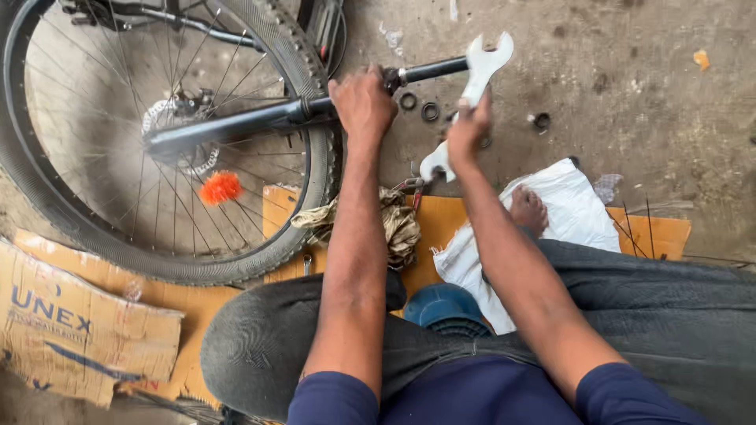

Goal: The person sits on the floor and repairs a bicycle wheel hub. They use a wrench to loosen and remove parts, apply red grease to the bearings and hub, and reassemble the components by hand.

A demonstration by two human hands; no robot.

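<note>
Head view: the left hand (361, 101) is closed around a black bicycle fork tube (260, 120), whose long axis runs from the wheel hub at the left up toward the far right, ending in a silvery threaded tip. The right hand (468, 130) grips the middle of a large double-ended spanner (471, 88), pale metal, its long axis steeply slanted, the far jaw against the tube's end. Small black rings (419, 106) lie on the concrete floor (630, 79) just near the tube.
</note>
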